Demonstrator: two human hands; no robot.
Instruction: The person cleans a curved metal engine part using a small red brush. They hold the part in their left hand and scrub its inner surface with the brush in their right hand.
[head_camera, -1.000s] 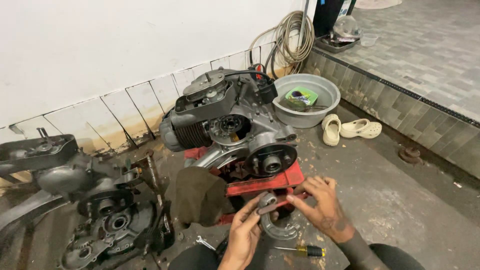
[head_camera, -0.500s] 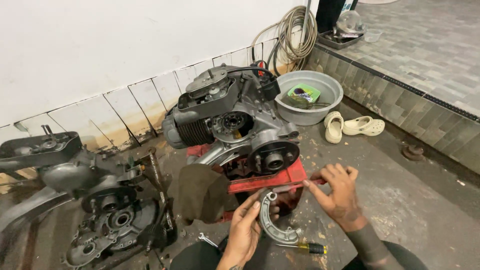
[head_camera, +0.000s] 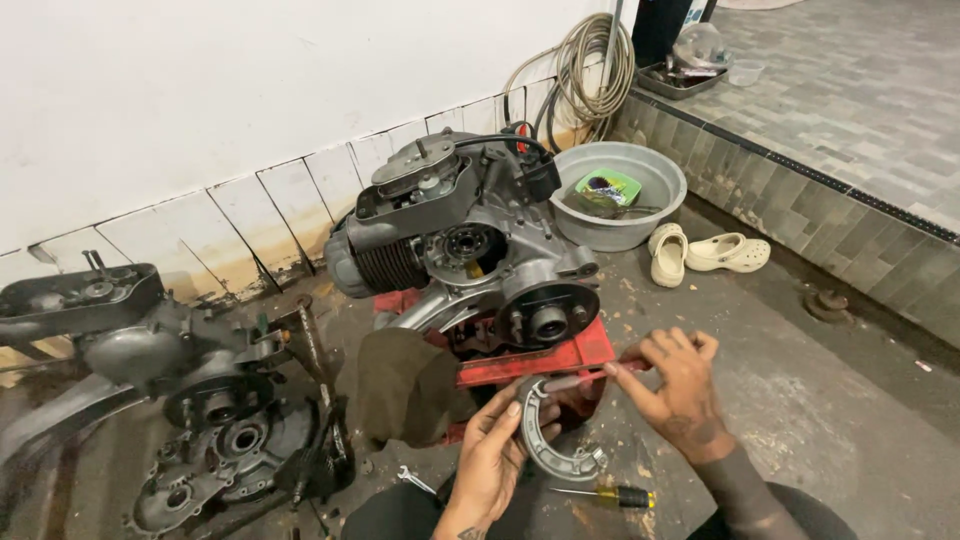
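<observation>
My left hand (head_camera: 492, 452) grips a curved grey brake shoe (head_camera: 545, 452) by its left side and holds it upright just in front of the red stand (head_camera: 570, 355). My right hand (head_camera: 678, 392) is to the right of it, fingers stretched out. Its thumb and forefinger pinch a thin pale metal piece (head_camera: 572, 381) at the shoe's upper end. A grey scooter engine (head_camera: 470, 250) sits on the red stand right behind my hands.
A dark rag (head_camera: 400, 385) lies left of the stand. On the floor are a yellow-and-black screwdriver (head_camera: 612, 495) and a small wrench (head_camera: 415, 480). An open engine case (head_camera: 220, 435) is at the left. A grey basin (head_camera: 640, 225), pale clogs (head_camera: 705, 255) and a tiled step (head_camera: 850, 220) are at the right.
My hands parted from the part at the stand. The left hand now holds the brake shoe more upright, and the right hand has come back to its upper end.
</observation>
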